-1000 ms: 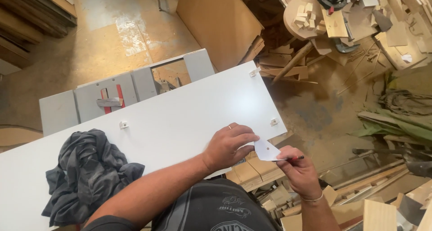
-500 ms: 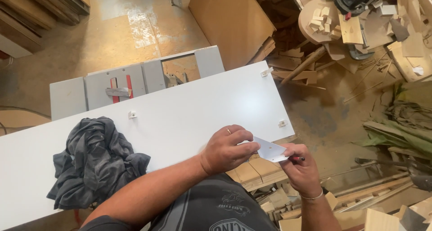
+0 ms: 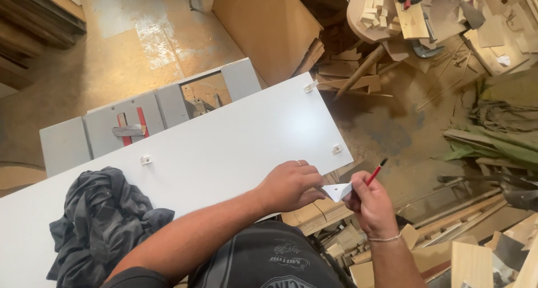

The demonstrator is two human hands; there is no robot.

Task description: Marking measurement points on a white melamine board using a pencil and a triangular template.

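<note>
Head view, looking down. Both of my hands met just past the near right edge of the white panel, which lay across the grey saw table.

Left hand: fingers curled, pinching the left corner of a small white paper scrap. A ring showed on one finger. Grip looked light, fingertips only.

Right hand: closed around the scrap's right side, and it also held a red pencil, whose tip pointed up and away from me. I could not tell which fingers pinned the pencil and which the paper. A thin bracelet sat on that wrist.

The scrap hung in the air between the two hands, off the panel, over the offcuts on the floor. It looked folded or creased to a point at its lower edge.

Judgement: the step in hand was handling the scrap, folding or flattening it, with the pencil parked in the same fist. Any mark made next would call for a firm backing, so the scrap would have to go down on the panel, and the right hand would have to shift the pencil into a writing grip.

Other items: dark rag bunched on the panel's left end, well apart from the hands. Small white brackets at the panel's corners and far edge. Wood scraps piled at upper right.
</note>
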